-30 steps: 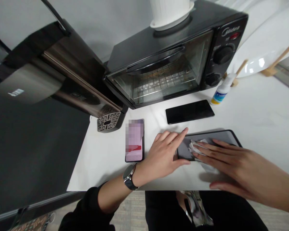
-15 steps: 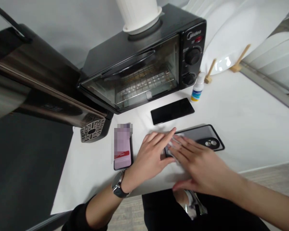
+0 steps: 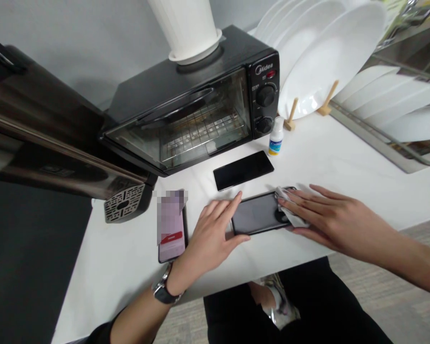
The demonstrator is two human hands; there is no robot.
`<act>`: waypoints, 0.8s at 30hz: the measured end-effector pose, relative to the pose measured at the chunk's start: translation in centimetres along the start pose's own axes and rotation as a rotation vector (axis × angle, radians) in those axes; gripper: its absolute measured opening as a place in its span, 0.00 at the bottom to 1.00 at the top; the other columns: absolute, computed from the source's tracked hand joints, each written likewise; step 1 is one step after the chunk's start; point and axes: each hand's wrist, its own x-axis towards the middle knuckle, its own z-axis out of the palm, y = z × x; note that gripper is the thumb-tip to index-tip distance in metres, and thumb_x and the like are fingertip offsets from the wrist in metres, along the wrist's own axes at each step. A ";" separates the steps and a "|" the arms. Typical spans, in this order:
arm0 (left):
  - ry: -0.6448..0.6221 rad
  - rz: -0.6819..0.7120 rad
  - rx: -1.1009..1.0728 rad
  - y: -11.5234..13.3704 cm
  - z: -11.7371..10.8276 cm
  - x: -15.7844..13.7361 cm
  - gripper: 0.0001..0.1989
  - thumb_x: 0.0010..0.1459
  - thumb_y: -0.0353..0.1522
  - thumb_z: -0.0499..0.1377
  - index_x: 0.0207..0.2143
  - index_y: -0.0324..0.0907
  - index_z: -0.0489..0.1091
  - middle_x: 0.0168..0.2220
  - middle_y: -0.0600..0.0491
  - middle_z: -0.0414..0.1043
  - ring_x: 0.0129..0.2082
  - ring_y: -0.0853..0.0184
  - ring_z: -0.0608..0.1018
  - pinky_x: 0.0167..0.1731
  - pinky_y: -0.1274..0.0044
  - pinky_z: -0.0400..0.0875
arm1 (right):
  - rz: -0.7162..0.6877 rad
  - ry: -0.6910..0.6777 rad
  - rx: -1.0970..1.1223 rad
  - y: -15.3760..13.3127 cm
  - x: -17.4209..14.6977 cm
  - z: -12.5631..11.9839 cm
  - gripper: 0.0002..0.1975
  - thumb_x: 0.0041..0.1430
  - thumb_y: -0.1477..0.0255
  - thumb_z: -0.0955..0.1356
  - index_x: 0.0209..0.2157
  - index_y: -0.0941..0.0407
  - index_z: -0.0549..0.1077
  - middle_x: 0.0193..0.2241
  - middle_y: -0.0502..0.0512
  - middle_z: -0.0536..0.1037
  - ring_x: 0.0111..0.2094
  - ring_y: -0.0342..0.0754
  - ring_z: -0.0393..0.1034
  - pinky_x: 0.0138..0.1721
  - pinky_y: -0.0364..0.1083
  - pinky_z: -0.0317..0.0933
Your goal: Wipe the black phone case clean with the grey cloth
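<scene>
A phone case (image 3: 256,216) with a black rim and a greyish see-through back lies on the white counter. My left hand (image 3: 213,231), wearing a wristwatch (image 3: 165,286), braces the case's left end, index finger at the far edge and thumb at the near edge. At the right end, my right hand (image 3: 331,217) presses a crumpled white wipe (image 3: 290,208) onto the case with outstretched fingers. The wipe partly covers the dark camera cutout. Beyond the case lies a black phone (image 3: 243,170), screen dark. Left of my left hand sits another phone (image 3: 172,239) with a lit pinkish screen, partly pixelated.
A black toaster oven (image 3: 186,119) stands behind, a white pot (image 3: 189,33) on top. A small spray bottle (image 3: 275,137) is beside it. White plates (image 3: 329,62) stand in a wooden rack at right. A dark appliance with a drip tray (image 3: 124,204) is at left.
My right hand has slid the wipe rightward along the case from its left end to the camera cutout. My left hand stays at the left end. The view has shifted somewhat.
</scene>
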 end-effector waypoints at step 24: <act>0.037 -0.027 -0.088 0.7 1.0 -0.4 0.53 0.61 0.39 0.71 0.77 0.57 0.41 0.60 0.47 0.67 0.59 0.52 0.67 0.63 0.57 0.67 | -0.060 0.098 0.029 -2.2 -1.5 0.4 0.24 0.71 0.79 0.65 0.66 0.59 0.70 0.64 0.58 0.75 0.61 0.55 0.75 0.61 0.56 0.73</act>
